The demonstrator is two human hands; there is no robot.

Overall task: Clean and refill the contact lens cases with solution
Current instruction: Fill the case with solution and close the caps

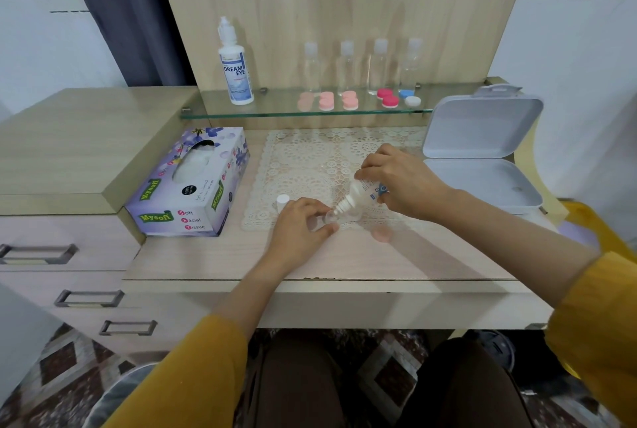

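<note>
My right hand (396,179) grips a small white solution bottle (358,195), tipped nozzle-down to the left. Its tip meets a small clear lens case (329,219) that my left hand (300,224) pinches on the front edge of the lace mat (310,158). A white cap (282,200) stands on the mat just left of my left hand. A pink cap (382,236) lies on the desk to the right of the case. Several pink, red and blue-white lens cases (348,100) sit on the glass shelf (275,112).
A large Dream Eye solution bottle (236,65) and several clear empty bottles (346,65) stand on the shelf. A Mysoft tissue box (193,186) lies left of the mat. An open white plastic box (482,158) sits at the right. Drawers lie at lower left.
</note>
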